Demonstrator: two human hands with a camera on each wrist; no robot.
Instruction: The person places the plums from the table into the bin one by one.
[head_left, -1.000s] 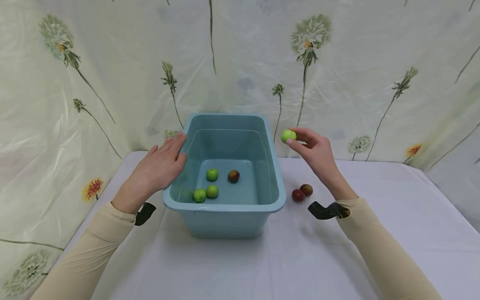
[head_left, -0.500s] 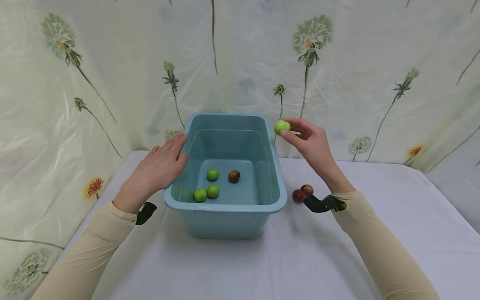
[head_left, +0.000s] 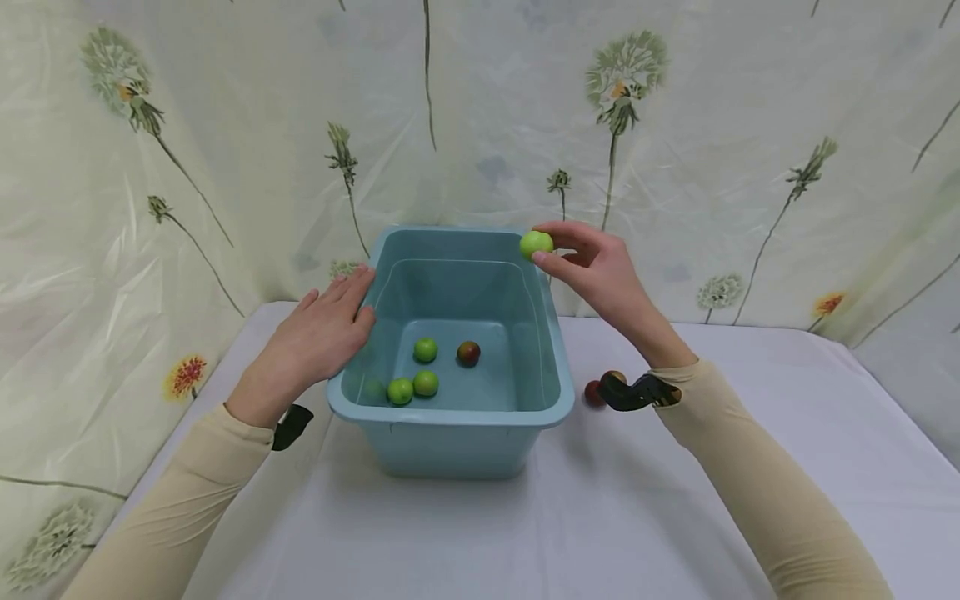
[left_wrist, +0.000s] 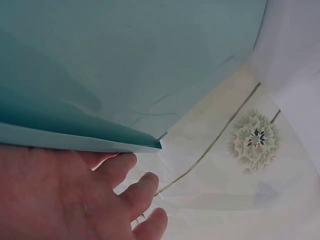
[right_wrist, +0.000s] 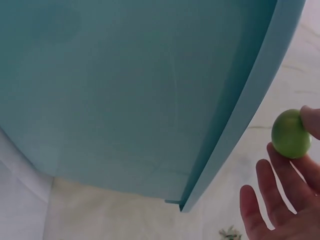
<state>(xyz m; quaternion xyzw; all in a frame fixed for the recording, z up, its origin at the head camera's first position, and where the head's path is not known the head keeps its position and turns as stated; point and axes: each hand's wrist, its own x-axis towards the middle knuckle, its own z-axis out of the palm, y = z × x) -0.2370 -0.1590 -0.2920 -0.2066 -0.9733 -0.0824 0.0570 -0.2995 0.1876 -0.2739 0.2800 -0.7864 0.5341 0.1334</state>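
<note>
My right hand pinches a small round green fruit between thumb and fingers, above the right rim near the far corner of a blue plastic tub. In the right wrist view the green fruit sits between thumb and fingertips, outside the tub's rim. Flat along the left rim rests my left hand, its fingers extended. Inside the tub lie a green fruit, two more green ones near the front left, and a reddish-brown fruit.
Right of the tub, two dark red fruits lie on the white tablecloth, partly hidden by the black wrist camera. A curtain with dandelion prints hangs behind the table.
Carrying the green fruit, my right hand has moved left and slightly up, from beside the tub to over its right rim. My left hand and the fruits in the tub stay put.
</note>
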